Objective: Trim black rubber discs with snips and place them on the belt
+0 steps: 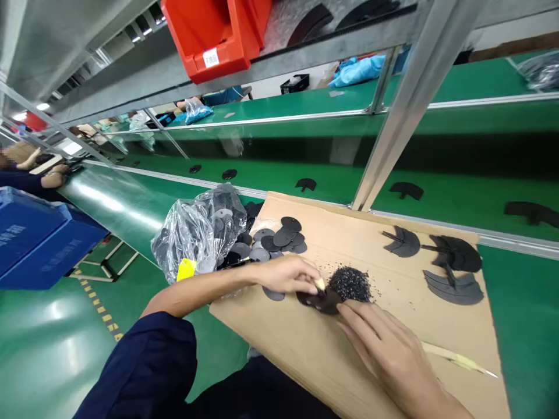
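Observation:
A flat black disc-like part (321,301) is low over the cardboard, between my two hands. My left hand (290,274) pinches its left side; a pale yellow covering shows at one fingertip. From the right, the fingertips of my right hand (393,349) grip the disc's edge, its thumb partly hidden. Just behind the disc lies a heap of tiny black pieces (349,284), some scattered about. Loose black discs (286,235) are piled left of the heap, next to a clear plastic bag (198,227) of more discs with a yellow label (186,269).
A pen-like tool wrapped in yellow tape (458,358) lies on the cardboard sheet (384,396). Black fan-shaped parts (454,286) rest at its right; more sit along the green belt (262,174). A metal post (393,128) and red bin (218,43) stand ahead. Another person works far left.

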Motion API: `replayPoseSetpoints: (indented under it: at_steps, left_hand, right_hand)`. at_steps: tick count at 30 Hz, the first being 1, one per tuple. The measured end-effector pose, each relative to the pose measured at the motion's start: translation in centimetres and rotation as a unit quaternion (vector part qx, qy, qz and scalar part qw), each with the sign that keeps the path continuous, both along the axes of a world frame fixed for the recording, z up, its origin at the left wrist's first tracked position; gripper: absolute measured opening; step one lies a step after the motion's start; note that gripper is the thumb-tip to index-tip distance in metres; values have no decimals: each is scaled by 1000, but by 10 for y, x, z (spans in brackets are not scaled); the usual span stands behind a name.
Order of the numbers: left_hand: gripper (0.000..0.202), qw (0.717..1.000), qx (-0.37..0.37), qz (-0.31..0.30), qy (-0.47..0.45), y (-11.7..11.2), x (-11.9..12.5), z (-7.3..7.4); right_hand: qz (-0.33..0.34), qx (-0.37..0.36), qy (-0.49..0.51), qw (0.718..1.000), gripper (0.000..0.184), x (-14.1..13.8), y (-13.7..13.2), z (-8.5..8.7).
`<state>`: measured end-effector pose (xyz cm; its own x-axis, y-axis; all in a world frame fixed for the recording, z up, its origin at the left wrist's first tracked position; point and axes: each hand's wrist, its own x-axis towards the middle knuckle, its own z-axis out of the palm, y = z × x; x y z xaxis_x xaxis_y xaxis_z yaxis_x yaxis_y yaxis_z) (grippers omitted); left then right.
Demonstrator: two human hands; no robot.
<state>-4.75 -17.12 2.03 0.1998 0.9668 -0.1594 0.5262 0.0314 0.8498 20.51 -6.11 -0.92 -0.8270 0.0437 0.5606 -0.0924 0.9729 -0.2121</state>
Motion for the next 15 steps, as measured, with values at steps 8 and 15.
replayPoseSetpoints:
  at_steps: [8,15]
  left_hand:
    - [20,859,44,361,360,85,-179,19]
    - [21,798,-25,453,397,121,-225,-13]
  right_hand:
    - [-110,-32,-31,993,25,59,38,-26]
    - [-152,-59,-90,983,27,89,39,-35]
